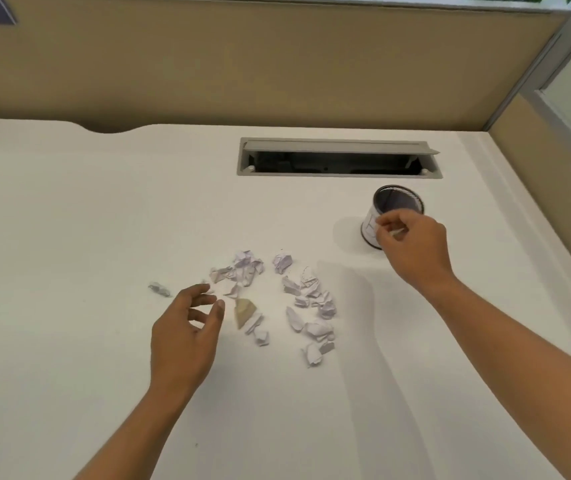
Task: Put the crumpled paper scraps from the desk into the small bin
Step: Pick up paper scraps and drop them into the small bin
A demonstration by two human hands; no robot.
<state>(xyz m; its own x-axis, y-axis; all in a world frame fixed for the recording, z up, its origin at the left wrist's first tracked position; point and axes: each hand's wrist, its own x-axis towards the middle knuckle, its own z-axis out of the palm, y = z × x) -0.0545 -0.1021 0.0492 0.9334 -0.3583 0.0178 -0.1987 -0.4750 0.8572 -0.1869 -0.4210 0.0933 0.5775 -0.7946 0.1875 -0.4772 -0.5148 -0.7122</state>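
Several crumpled white paper scraps [277,299] lie scattered in the middle of the white desk [69,220], with one tan scrap [244,311] among them and a small grey scrap [158,289] apart to the left. The small round bin [396,206] stands upright at the right, dark inside, with a white wall. My right hand [412,244] hovers at the bin's front rim, fingers pinched on a small white paper scrap [398,232]. My left hand [187,330] hangs over the desk just left of the tan scrap, fingers spread and holding nothing.
A grey cable hatch [339,157] with its lid raised is set into the desk behind the bin. Tan partition walls [242,64] close off the back and the right side. The desk's back edge has a curved cut-out [111,128] at the left.
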